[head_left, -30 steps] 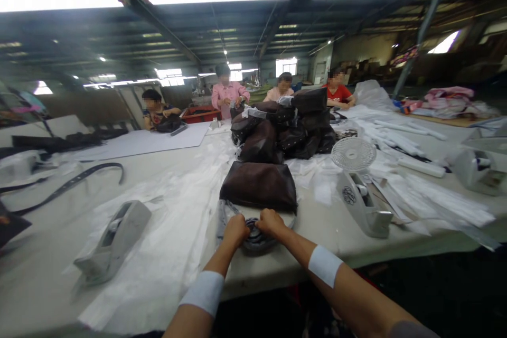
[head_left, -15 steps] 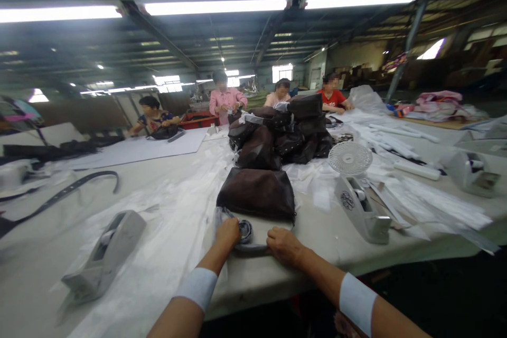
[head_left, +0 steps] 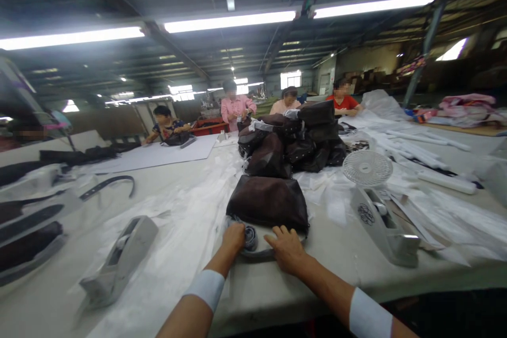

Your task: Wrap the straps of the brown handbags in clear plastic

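A dark brown handbag lies on the table straight in front of me. Its strap, covered in greyish wrapping, loops toward me and ends in a rolled coil at the left. My left hand is closed on the wrapped strap beside that coil. At the loop's right side rests my right hand, fingers apart, close to the bag's lower edge. Whether its palm touches the strap is hidden. White bands circle both my forearms.
A pile of brown bags stands behind. Grey tape dispensers flank the bag, with a small white fan at the right one. Thin white wrapping sheets cover the table's left part. Several people work across the table.
My right hand has loosened from the strap and spread its fingers, moving up toward the bag. My left hand keeps its hold at the coil. The view has shifted slightly.
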The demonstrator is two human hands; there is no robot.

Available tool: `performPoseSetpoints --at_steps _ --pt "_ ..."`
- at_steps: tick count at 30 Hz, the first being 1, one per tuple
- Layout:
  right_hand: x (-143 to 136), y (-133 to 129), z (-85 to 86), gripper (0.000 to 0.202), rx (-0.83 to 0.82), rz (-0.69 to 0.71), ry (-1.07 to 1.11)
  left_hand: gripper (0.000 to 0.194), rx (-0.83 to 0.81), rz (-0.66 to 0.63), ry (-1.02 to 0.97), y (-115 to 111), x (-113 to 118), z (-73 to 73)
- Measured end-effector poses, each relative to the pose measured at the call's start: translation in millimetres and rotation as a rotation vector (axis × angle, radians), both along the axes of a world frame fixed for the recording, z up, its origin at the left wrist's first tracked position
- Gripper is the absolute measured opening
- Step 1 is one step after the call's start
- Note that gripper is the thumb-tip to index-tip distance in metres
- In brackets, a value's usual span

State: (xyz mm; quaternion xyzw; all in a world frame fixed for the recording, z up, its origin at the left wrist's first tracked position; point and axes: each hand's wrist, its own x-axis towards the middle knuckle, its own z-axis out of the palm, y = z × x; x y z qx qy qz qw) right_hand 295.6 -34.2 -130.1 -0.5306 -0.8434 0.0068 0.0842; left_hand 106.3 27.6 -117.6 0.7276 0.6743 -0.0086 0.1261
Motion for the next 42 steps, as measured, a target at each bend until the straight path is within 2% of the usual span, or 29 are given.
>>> performPoseSetpoints --at_steps 2,3,5,8,11,14,17,19,23,25,28,31,34,38,42 --pt "-17.7 -1.2 3.7 0.060 0.062 0.060 0.066 0.026 0.031 -0.037 0.028 2.1 -0.1 -3.2" --pt "-27.0 -0.8 4.4 0.063 0.072 0.105 0.092 0.026 0.039 -0.053 0.041 3.1 -0.5 -4.3" --pt "-44.4 2.8 3.8 0.053 0.054 0.170 0.108 0.027 0.045 -0.073 0.058 4.9 -1.7 -6.1" --pt "-62.7 14.0 0.3 0.021 0.003 0.141 0.101 0.029 0.051 -0.086 0.068 6.5 -3.1 -8.6" --pt "-69.4 25.4 -2.1 0.018 -0.027 0.086 0.101 0.027 0.056 -0.082 0.046 8.5 -5.1 -9.5" --pt "-69.2 32.6 -2.5 0.017 -0.039 0.087 0.086 0.022 0.036 -0.064 -0.008 11.2 -14.9 -5.1" --pt "-68.0 36.0 -3.2 0.018 -0.049 0.108 0.071 0.031 0.029 0.004 -0.062 9.5 -35.9 1.9" --pt "-67.8 37.0 -4.5 0.018 -0.047 0.115 0.072 0.038 0.067 0.095 -0.063 3.0 -51.0 3.6" --pt "-68.5 37.5 -6.9 0.017 -0.043 0.113 0.082 0.049 0.075 0.270 -0.018 -15.1 -64.3 -4.3" --pt "-69.0 37.7 -7.8 0.016 -0.048 0.110 0.083 0.049 0.058 0.304 -0.026 -18.2 -62.8 -9.3" --pt "-71.0 39.9 -9.4 0.017 -0.058 0.090 0.080 0.036 0.024 0.321 -0.094 -11.5 -59.1 -11.7" --pt "-75.7 46.1 -11.3 0.019 -0.061 0.051 0.081 0.032 -0.036 0.345 -0.210 -1.8 -53.9 -10.2" --pt "-81.1 54.4 -12.0 0.021 -0.057 0.017 0.091 0.027 -0.123 0.351 -0.389 -1.5 -40.4 -12.3" --pt "-82.2 61.2 -12.4 0.020 -0.048 0.018 0.109 0.021 -0.197 0.295 -0.640 -14.0 -18.9 -23.3" --pt "-75.9 62.7 -13.2 0.020 -0.053 0.057 0.122 0.034 -0.230 0.187 -0.713 -23.3 -22.7 -28.1"
